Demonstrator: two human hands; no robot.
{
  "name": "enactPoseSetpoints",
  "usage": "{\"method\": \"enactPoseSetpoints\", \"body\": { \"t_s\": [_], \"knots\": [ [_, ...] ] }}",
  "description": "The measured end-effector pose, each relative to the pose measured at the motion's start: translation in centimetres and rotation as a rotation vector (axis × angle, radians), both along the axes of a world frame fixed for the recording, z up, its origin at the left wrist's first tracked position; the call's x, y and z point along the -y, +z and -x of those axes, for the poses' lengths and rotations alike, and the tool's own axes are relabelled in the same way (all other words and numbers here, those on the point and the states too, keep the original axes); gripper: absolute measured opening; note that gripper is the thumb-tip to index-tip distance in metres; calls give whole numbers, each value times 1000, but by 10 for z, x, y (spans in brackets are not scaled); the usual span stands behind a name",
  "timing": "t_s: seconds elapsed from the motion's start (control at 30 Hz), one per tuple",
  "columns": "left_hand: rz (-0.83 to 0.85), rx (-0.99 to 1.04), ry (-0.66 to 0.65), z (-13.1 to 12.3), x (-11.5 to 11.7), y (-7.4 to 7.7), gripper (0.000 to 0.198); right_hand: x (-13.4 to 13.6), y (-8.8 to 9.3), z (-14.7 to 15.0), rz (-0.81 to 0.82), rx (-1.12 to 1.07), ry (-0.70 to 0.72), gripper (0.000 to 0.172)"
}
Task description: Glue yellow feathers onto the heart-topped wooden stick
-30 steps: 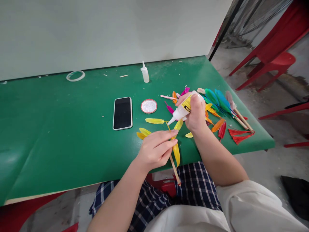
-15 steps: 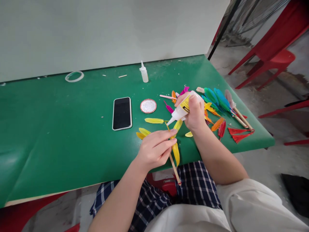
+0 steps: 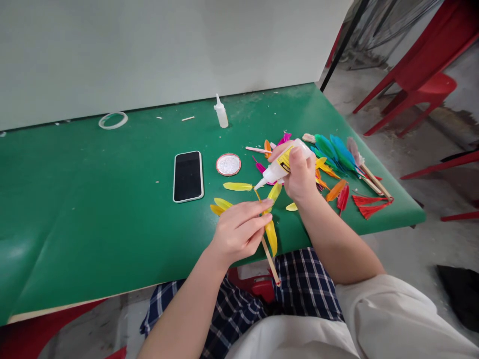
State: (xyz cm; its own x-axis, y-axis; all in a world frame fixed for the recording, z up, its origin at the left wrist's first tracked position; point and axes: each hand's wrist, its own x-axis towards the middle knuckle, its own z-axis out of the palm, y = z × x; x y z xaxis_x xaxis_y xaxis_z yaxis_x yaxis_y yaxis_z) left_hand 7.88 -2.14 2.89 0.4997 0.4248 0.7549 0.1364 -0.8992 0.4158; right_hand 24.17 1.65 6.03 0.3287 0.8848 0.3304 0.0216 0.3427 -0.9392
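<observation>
My right hand (image 3: 301,172) is wrapped round a white glue bottle (image 3: 276,169) with a yellow label. The bottle is tilted, its nozzle tip down at the upper end of a thin wooden stick (image 3: 270,260). Between the fingers of my left hand (image 3: 241,229) is that stick, which slants down past the table edge. Yellow feathers lie around it: one feather (image 3: 238,187) left of the nozzle, another (image 3: 271,238) beside the stick, and a pair (image 3: 221,205) partly behind my left hand. Whether any feather is attached to the stick, I cannot tell.
On the green table (image 3: 112,224) lie a phone (image 3: 187,176), a round white lid (image 3: 228,164) and a tape ring (image 3: 113,120). A small bottle (image 3: 221,114) stands farther back. Blue-green feathers (image 3: 333,149) and red tassels (image 3: 368,206) lie at right. A red chair (image 3: 422,89) stands beyond.
The glue bottle's nozzle has shifted slightly left and up to the stick's upper end. My left hand keeps its hold on the stick. The view has shifted slightly.
</observation>
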Motion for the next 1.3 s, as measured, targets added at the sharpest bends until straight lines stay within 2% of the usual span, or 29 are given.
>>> {"method": "enactPoseSetpoints", "body": {
  "t_s": [0.5,0.7,0.83,0.93,1.07,1.17,1.3],
  "knots": [
    [15,33,11,1,0,4,28,-7,-5,-6,-125,-62,-32,45],
    [175,305,261,13,-8,3,25,-16,-5,-9,-34,-201,-82,53],
    [126,378,332,17,-12,3,22,-18,-3,-10,30,-200,-110,57],
    [58,279,304,15,-9,5,23,-18,-3,-11,6,-230,-93,56],
    [-18,114,180,7,-2,6,26,-17,-6,-10,-56,-195,-111,56],
    [-43,54,92,0,1,4,25,-15,-9,-9,-113,-111,-110,56],
    [-38,24,82,-3,3,1,25,-10,-13,-9,-103,45,-45,60]
  ]
}}
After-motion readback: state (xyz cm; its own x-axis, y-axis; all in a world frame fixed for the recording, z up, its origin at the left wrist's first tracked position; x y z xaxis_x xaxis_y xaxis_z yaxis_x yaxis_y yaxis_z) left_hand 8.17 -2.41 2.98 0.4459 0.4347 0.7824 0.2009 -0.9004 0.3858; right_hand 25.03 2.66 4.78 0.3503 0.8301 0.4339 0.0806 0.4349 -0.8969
